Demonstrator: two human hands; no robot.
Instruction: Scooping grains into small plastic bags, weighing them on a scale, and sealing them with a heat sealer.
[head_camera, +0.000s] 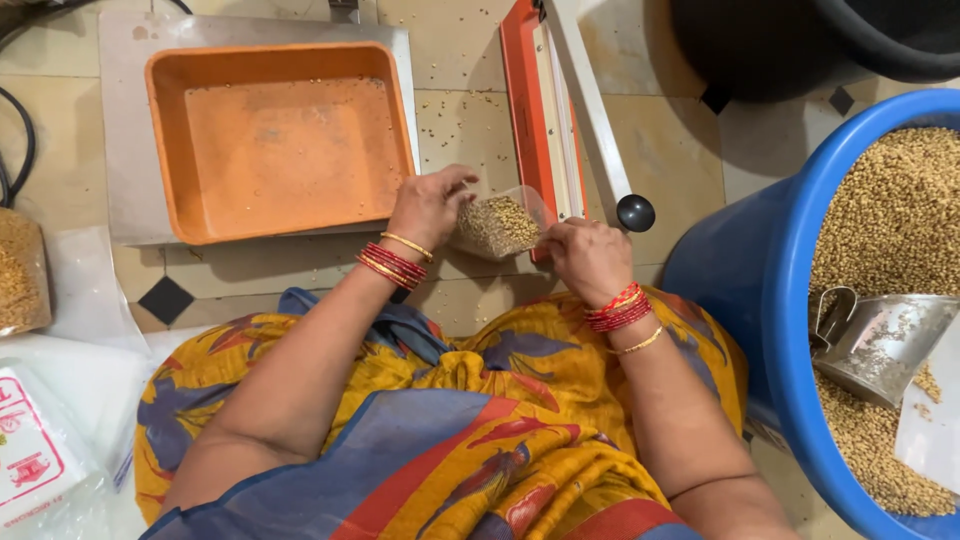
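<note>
Both hands grip a small clear plastic pouch of tan grain (497, 224) beside the orange heat sealer (535, 110). Left hand (428, 205) and right hand (590, 258) fingers pinch its edges.

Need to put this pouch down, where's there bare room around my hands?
The orange tray is nearly bare inside, just stray grains. Tile floor between tray and sealer is open. Crowded: left hand and right hand share the pouch by the sealer; the blue tub blocks the right.
</note>
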